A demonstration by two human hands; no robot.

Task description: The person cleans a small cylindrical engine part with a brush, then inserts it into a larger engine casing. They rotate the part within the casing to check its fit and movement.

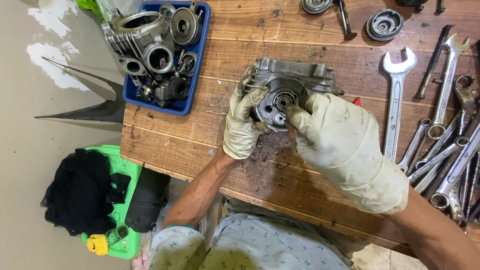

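Two gloved hands: left hand [243,122] clasps engine casing [290,85]; right hand [345,145] pinches its hub [281,102].

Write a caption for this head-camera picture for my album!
Two gloved hands, left hand and right hand, grip a greasy engine part on a wooden bench.

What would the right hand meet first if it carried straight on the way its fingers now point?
The right hand points up-left, fingertips already at the round hub of the grey engine casing, so it would press into that casing first. Depth is hard to judge.
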